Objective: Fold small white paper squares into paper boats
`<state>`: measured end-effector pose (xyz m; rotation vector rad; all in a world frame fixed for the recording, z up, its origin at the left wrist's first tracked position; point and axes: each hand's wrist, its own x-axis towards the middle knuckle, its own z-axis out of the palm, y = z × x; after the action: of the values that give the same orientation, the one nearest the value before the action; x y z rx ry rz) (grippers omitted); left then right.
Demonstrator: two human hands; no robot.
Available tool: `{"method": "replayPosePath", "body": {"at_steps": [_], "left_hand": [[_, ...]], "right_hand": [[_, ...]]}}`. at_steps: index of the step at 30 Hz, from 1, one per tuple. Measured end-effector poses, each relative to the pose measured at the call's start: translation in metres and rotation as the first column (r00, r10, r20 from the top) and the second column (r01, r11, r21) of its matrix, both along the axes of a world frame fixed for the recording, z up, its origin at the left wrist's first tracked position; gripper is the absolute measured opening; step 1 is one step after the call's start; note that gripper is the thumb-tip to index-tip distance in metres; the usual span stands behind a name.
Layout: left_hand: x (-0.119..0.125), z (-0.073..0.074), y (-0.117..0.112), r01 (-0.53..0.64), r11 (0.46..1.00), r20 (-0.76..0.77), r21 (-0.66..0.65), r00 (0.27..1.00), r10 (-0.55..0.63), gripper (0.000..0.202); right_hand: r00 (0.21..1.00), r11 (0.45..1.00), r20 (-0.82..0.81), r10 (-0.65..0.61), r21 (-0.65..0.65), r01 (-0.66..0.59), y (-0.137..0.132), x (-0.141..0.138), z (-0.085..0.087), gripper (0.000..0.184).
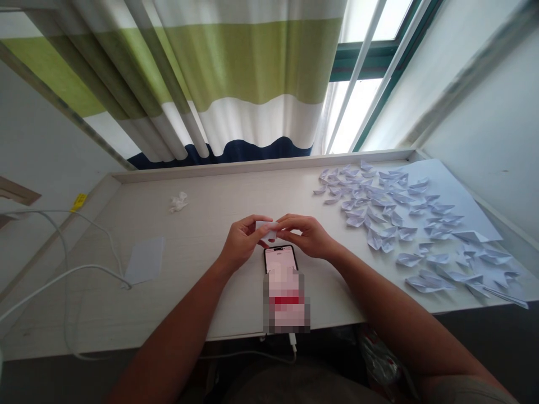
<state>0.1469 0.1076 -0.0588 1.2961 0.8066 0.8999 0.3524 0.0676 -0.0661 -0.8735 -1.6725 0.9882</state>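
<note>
My left hand (241, 242) and my right hand (307, 234) meet over the middle of the pale table (210, 191), both pinched on a small white folded paper (266, 226) held just above the tabletop. A phone (281, 269) lies flat right below the hands, its screen lit, with a white cable plugged in at the near edge. Fingers of both hands are closed on the paper's edges.
Several small folded paper boats (400, 219) lie spread over the table's right side, some on a large white sheet (446, 185). A blank paper slip (145, 259) and a white cable (67, 275) lie at the left, a crumpled paper ball (178, 201) further back. Curtain and window stand behind.
</note>
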Motion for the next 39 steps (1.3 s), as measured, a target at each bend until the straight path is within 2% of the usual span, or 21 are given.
{"method": "replayPosePath", "body": {"at_steps": [9, 14, 19, 28, 35, 39], "left_hand": [[0.000, -0.001, -0.001, -0.057, 0.994, -0.036, 0.095, 0.998, 0.060, 0.035], [0.001, -0.001, -0.002, -0.085, 0.995, 0.009, 0.056, 0.996, 0.084, 0.040], [0.001, -0.001, -0.002, -0.081, 0.996, 0.014, 0.035, 0.997, 0.081, 0.036], [0.002, 0.002, -0.006, -0.101, 0.993, 0.018, 0.067, 0.995, 0.100, 0.028], [0.003, 0.004, -0.008, -0.080, 0.997, 0.034, 0.011, 0.996, 0.080, 0.030], [0.003, 0.006, -0.011, -0.028, 0.999, 0.063, -0.036, 0.998, 0.030, 0.034]], "right_hand": [[0.997, 0.998, 0.077, -0.015, 0.060, 0.011, 0.000, 0.000, 0.000, 0.010], [0.995, 0.997, 0.094, 0.014, 0.073, -0.021, -0.001, 0.002, 0.002, 0.018], [0.993, 0.996, 0.115, -0.001, 0.084, -0.009, -0.001, 0.003, 0.004, 0.013], [0.998, 0.997, -0.042, -0.045, -0.066, 0.042, -0.004, -0.001, 0.004, 0.010], [0.985, 0.987, -0.102, -0.139, -0.099, 0.129, -0.002, -0.004, 0.000, 0.032], [0.978, 0.982, -0.115, -0.177, -0.091, 0.167, -0.001, -0.006, -0.002, 0.033]]}}
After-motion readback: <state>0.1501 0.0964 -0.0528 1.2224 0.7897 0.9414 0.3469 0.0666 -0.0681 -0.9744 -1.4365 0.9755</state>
